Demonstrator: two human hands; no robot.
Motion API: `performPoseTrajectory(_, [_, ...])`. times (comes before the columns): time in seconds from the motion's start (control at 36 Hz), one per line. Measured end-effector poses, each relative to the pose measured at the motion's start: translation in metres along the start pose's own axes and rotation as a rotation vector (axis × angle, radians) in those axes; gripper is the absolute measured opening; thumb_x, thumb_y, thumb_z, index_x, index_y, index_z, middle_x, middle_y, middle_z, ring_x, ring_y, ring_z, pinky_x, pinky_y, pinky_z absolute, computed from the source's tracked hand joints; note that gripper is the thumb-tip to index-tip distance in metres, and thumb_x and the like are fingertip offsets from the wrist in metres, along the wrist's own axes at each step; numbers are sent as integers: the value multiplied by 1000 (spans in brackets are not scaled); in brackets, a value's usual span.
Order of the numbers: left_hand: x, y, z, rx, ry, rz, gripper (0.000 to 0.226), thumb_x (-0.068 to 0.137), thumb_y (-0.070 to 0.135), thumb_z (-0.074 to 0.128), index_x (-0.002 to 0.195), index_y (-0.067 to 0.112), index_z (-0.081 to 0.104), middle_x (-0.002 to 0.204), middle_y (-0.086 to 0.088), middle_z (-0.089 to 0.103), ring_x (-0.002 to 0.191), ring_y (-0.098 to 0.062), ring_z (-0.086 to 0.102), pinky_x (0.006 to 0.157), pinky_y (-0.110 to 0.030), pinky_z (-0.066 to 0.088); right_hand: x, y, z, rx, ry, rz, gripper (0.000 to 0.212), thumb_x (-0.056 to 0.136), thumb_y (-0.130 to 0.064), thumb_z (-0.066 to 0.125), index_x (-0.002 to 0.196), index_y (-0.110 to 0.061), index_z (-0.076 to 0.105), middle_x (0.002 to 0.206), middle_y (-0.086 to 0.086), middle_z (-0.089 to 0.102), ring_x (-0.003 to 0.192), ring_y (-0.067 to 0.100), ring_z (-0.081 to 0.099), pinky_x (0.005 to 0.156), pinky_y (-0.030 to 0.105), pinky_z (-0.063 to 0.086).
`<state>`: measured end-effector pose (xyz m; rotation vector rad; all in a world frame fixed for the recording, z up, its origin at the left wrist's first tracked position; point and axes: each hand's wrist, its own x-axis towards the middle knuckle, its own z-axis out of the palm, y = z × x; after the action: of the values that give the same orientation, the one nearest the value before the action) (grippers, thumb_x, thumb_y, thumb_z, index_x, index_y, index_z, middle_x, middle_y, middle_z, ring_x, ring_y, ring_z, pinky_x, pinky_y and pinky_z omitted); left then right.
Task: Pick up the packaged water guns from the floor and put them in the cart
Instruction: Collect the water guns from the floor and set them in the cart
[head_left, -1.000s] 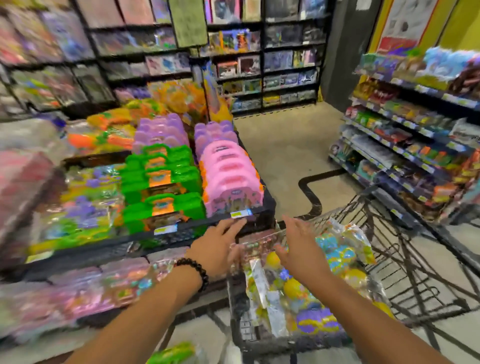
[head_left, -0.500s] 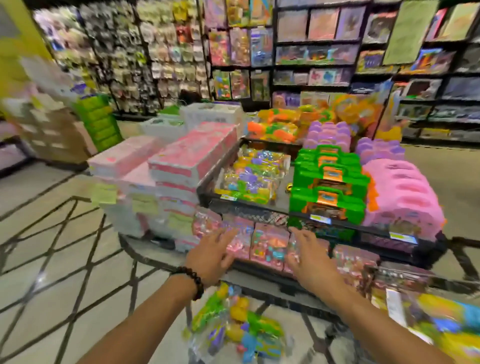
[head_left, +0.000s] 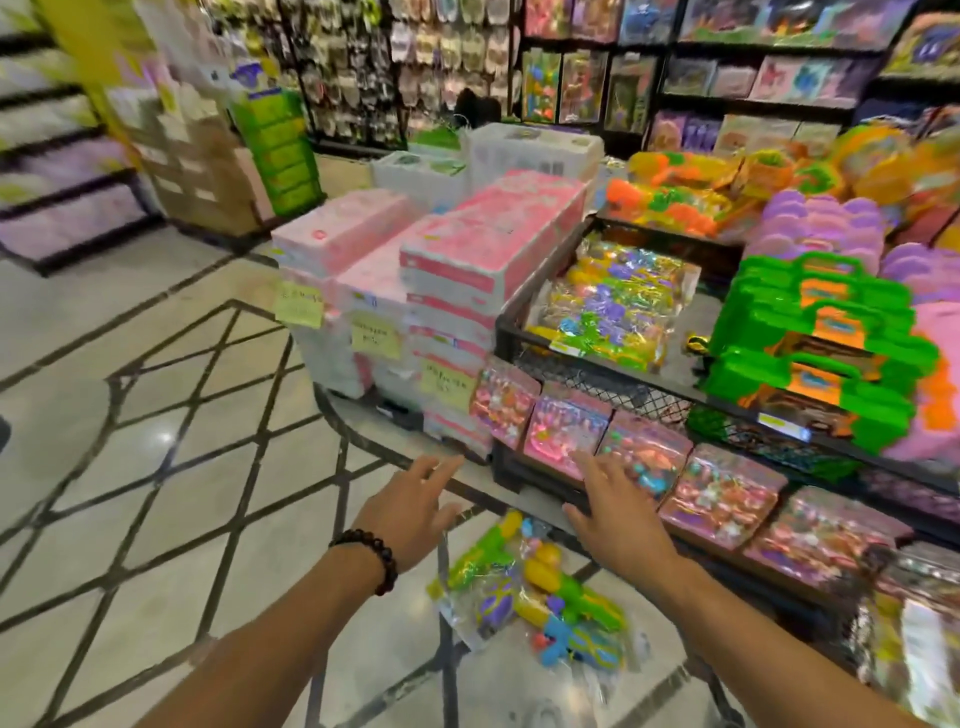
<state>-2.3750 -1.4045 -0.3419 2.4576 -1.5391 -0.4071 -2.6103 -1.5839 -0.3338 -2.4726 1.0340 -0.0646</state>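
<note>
While both arms reach forward, neither grip holds anything: the left hand (head_left: 415, 512) is wide, fingers spread and straight, a bead bracelet (head_left: 371, 558) on its wrist, and the right hand (head_left: 615, 512) is likewise wide, fingers extended. Below and between them a clear pack of water guns (head_left: 535, 597) lies flat on the tiled floor (head_left: 156, 467), its green, yellow, purple and blue toys showing through the plastic; neither hand touches it. Just beyond the right hand's fingertips, pink packets (head_left: 566, 436) stand in a row along the low front of a black wire display rack (head_left: 519, 338). Green cases (head_left: 821, 338) and more bagged toys (head_left: 613, 306) fill the rack's upper tray. Stacked pink boxes (head_left: 467, 270) sit on the floor beside the rack's left end.
</note>
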Motion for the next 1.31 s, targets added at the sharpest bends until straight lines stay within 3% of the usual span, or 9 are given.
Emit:
performPoseTrajectory(0.08, [23,-13,9,5,-45,7,59,101,52,44,154,45,20,157,8,29,132,-20,45,97,-45,52,27,6,9,32,-15,7,70,99,-38,58,157,-25,22,158,6,26,137,31,44,102,39,44])
performPoseTrajectory(0.22, [66,-30,13,46,-97,-20,58,101,54,40,155,48,16,158,10,26,133,-20,43,93,-44,53,76,17,22,100,-45,27,70,98,-36,57,157,-26,22,158,5,27,128,28,50,93,36,50])
performPoseTrajectory(0.5, [163,-60,-6,79,-129,-16,56,102,52,39,153,43,21,153,7,30,126,-21,48,91,-44,54,177,14,29,146,-61,38,70,99,-38,59,157,-29,20,159,8,28,130,31,51,96,44,52])
performPoseTrajectory(0.64, [206,-79,-1,74,-172,39,58,101,53,41,154,42,21,155,4,31,128,-22,47,95,-45,52,214,9,44,171,-67,77,68,98,-37,58,155,-29,21,159,8,27,111,27,60,87,42,54])
performPoseTrajectory(0.75, [241,-102,7,77,-192,72,56,102,50,41,154,41,22,157,4,28,132,-24,44,95,-42,51,235,5,62,171,-44,136,68,100,-34,57,157,-27,21,158,9,28,125,30,52,96,41,47])
performPoseTrajectory(0.86, [269,-133,20,65,-216,154,56,102,47,44,153,40,23,157,1,27,134,-26,43,97,-44,51,248,-3,96,195,-36,268,69,100,-41,59,157,-28,21,151,7,33,116,26,58,86,37,48])
performPoseTrajectory(0.97, [299,-172,33,96,-278,241,57,103,47,44,155,38,22,161,0,22,137,-26,37,101,-45,50,263,-20,143,212,-75,396,72,99,-37,59,159,-24,23,153,10,36,133,32,49,102,41,45])
performPoseTrajectory(1.17, [335,-239,68,162,-385,326,57,103,49,40,156,39,22,160,5,19,130,-27,43,89,-43,53,285,-40,233,289,-127,560,75,93,-34,64,158,-29,27,155,10,34,129,34,53,99,46,51])
performPoseTrajectory(1.31, [354,-266,113,157,-418,334,56,103,47,42,155,39,22,162,3,17,132,-28,41,92,-44,51,288,-36,287,311,-110,632,69,94,-31,64,155,-27,31,153,10,35,128,35,52,98,47,50])
